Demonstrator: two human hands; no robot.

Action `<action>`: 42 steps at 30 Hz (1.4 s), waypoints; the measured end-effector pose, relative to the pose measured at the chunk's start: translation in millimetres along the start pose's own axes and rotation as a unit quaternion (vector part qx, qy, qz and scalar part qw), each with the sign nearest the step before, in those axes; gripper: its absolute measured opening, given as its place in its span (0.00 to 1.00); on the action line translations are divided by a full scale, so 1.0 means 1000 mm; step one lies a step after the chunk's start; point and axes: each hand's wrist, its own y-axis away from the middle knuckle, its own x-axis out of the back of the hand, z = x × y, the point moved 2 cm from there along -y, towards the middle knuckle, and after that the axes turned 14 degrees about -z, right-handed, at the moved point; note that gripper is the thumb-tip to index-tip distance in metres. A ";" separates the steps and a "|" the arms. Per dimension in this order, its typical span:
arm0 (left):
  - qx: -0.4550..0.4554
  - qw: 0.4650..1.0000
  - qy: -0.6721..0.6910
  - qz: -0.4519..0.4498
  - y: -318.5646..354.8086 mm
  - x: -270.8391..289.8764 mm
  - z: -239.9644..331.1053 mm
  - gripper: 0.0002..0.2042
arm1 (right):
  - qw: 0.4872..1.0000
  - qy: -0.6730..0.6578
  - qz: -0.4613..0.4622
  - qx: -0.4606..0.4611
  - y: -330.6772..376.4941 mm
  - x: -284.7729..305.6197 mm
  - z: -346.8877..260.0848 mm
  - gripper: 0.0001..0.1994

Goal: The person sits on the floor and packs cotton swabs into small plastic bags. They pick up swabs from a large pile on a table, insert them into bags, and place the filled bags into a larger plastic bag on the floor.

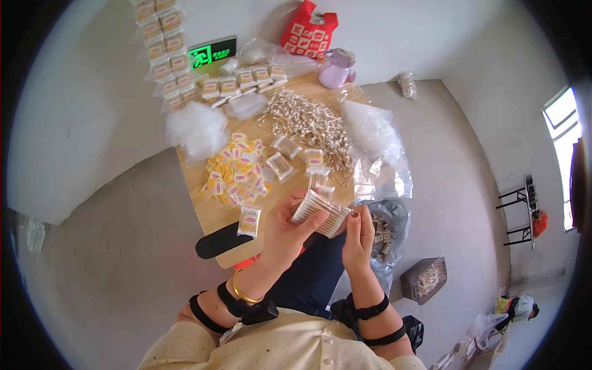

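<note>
My left hand (285,229) is wrapped round a clear packet of cotton swabs (322,213), the thumb lying across its front. At the packet's right end, my right hand (357,237) pinches the edge of the film between thumb and fingers. The packet is tilted above the table's near edge. Just beyond it lie more small swab packets (280,165), some with a yellow-and-white card inside. One carded packet (249,221) rests left of my left hand. A heap of loose yellow-and-white cards (237,172) spreads over the wooden table (206,213).
Loose cotton swabs (308,120) are piled mid-table, with clear plastic bags (376,139) at right and small film bags (197,129) at left. Stacked packets (163,55) rise at the far left. A lined bin (398,231) holds packets; a grey bin (424,280) stands on the floor.
</note>
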 end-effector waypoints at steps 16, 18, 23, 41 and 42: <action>-0.244 0.773 -0.511 -0.285 0.016 -0.112 0.062 0.22 | 0.973 -0.159 -0.137 0.091 0.049 0.053 -0.054 0.14; -0.276 0.737 -0.545 -0.289 0.018 -0.120 0.065 0.21 | 0.972 -0.174 -0.141 0.077 0.056 0.058 -0.061 0.15; -0.293 0.702 -0.575 -0.300 0.020 -0.136 0.069 0.16 | 0.989 -0.058 -0.097 0.090 0.067 0.074 -0.096 0.24; -0.365 0.603 -0.637 -0.312 0.030 -0.167 0.080 0.12 | 0.955 0.190 -0.158 0.162 0.096 0.094 -0.170 0.34; -0.365 0.603 -0.637 -0.312 0.031 -0.169 0.081 0.12 | 0.954 0.193 -0.159 0.167 0.096 0.095 -0.171 0.33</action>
